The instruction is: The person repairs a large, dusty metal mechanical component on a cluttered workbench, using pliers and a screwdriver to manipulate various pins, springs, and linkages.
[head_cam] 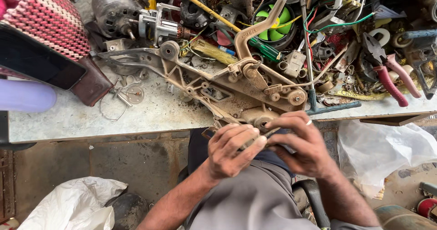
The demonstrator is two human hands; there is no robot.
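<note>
Your left hand (232, 150) and right hand (302, 146) both curl closed around the near end of the grimy metal frame (236, 91) (its far end rests on the cluttered workbench (150, 114)), fingertips meeting just off the bench edge.

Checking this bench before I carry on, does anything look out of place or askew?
The dusty metal frame overhangs the bench edge, its end over the lap where the left hand and right hand grip a small part. Loose screws lie scattered.
</note>
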